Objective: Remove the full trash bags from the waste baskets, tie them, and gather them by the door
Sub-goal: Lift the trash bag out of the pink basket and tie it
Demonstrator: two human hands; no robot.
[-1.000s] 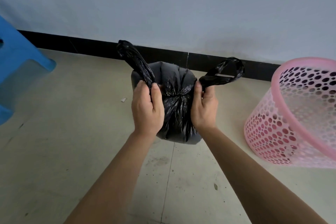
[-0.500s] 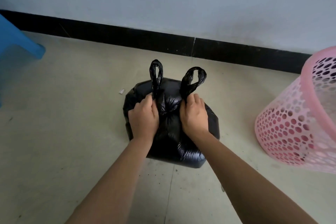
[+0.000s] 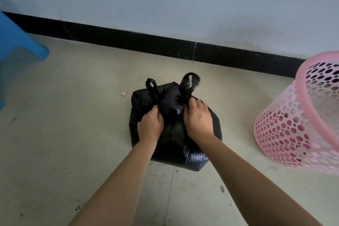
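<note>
Left hand [image 3: 150,127] and right hand [image 3: 198,119] each grip 1 handle loop of black trash bag [image 3: 176,139]; fingertips hidden. Pink basket [image 3: 300,115] cut off right.

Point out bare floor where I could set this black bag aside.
Widest: left of the black bag, toward the blue stool, only a paper scrap there. A bare strip runs between bag and baseboard. The gap to the pink basket is narrower. Left hand and right hand crowd the bag's top.
</note>
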